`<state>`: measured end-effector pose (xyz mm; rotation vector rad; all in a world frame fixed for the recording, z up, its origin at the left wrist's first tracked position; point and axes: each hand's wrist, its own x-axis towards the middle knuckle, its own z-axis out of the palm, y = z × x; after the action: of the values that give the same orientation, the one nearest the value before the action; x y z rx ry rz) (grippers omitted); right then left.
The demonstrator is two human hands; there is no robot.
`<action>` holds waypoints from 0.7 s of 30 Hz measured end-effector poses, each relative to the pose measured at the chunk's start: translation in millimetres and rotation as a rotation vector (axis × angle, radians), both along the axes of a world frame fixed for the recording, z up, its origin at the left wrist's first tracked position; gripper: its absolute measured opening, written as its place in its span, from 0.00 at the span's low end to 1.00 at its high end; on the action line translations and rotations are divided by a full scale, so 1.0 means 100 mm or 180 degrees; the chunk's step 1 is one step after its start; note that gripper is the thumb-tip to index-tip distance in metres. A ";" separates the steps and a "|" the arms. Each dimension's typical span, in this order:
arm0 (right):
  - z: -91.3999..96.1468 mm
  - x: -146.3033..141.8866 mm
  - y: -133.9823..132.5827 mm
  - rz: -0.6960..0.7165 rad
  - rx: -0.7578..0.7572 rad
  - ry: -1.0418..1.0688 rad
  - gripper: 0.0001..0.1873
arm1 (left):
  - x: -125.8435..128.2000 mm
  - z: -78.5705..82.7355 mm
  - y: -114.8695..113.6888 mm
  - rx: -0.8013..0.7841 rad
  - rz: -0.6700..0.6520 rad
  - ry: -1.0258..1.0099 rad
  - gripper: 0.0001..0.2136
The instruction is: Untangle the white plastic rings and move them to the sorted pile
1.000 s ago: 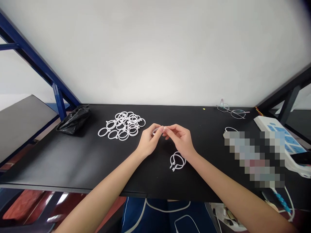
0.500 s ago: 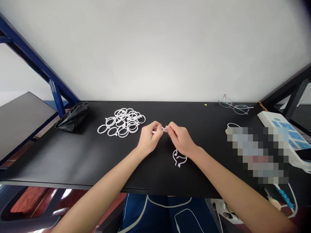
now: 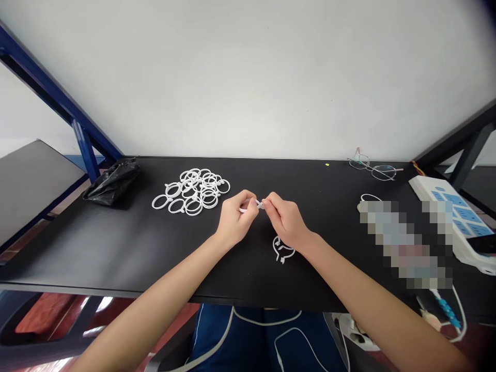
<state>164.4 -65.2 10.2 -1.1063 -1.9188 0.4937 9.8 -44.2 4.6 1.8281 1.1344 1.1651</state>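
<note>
Between my two hands, above the middle of the black table [image 3: 127, 248], is a white plastic ring [image 3: 243, 210]. My left hand [image 3: 235, 217] is closed around its loop side. With thumb and finger my right hand [image 3: 284, 217] pinches the small joint end of the same ring; the fingers hide most of that end. Partly behind my right wrist, open white rings [image 3: 279, 253] with small clasp ends lie on the table. To the left of my hands a loose pile of white rings [image 3: 194, 206] is spread out, overlapping one another.
A crumpled black plastic bag [image 3: 112, 183] lies at the back left. Eyeglasses [image 3: 375, 168] rest near the wall at the back right. A white power strip [image 3: 457, 206] and a blurred-out object [image 3: 406, 248] with a cable are on the right. Blue frame bars [image 3: 83, 147] rise at the left.
The view has shifted slightly, so everything sits a little higher and further left. Both hands keep the same hold on the white ring, whose loop shows slightly more.
</note>
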 end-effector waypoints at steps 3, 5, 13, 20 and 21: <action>-0.01 0.00 -0.01 -0.0001 -0.0031 0.0025 0.17 | 0.00 0.00 -0.01 -0.0031 -0.0011 -0.0024 0.10; -0.02 0.00 -0.02 0.0008 -0.0038 0.0033 0.17 | 0.00 0.00 -0.02 -0.0064 -0.0053 -0.0038 0.11; -0.04 -0.02 -0.05 0.0031 -0.0055 0.0158 0.17 | -0.01 0.01 -0.03 -0.0132 -0.0211 -0.0042 0.13; -0.07 -0.01 -0.03 0.0027 -0.0084 0.0198 0.18 | 0.00 0.02 -0.03 -0.0220 -0.0224 -0.0052 0.13; -0.06 -0.01 -0.03 0.0037 -0.0080 0.0197 0.19 | 0.00 0.02 -0.03 -0.0213 -0.0230 -0.0048 0.13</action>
<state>163.7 -67.8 3.9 -1.0843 -1.8707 0.5536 9.7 -47.3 6.7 1.7919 1.0770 1.0852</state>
